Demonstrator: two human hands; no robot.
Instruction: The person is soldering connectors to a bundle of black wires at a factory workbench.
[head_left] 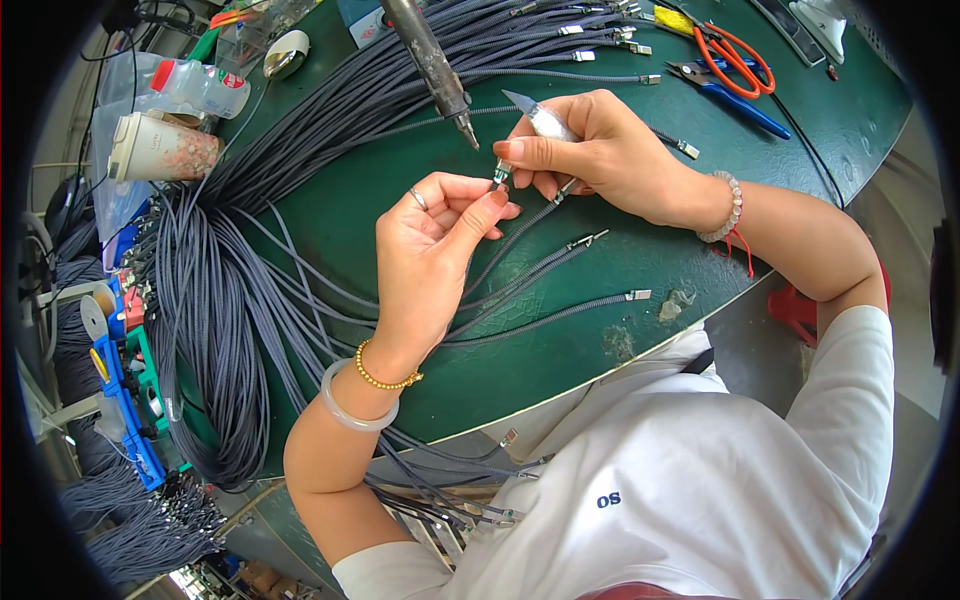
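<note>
Looking down from my head, my left hand (pixel 430 250) is closed in a pinch on the end of one thin grey braided cord (pixel 530 225), holding its small silver metal tip (pixel 500 176) up just under the point of the fixed grey soldering iron (pixel 430 60) that slants in from the far side. My right hand (pixel 590 150) is closed too, fingers on that same tip and wrapped round a small silver-bladed knife (pixel 535 115). The cord trails back toward me across the dark green desk (pixel 480 370), beside three more tipped cords (pixel 600 300) lying to the right. A big bundle of grey cords (pixel 220 300) sits on the left, orange-handled scissors (pixel 735 55) and blue-handled pliers (pixel 730 95) far right. I judge I am dressing this tip at the iron; the next move calls for steady fingers kept clear of the hot point.
</note>
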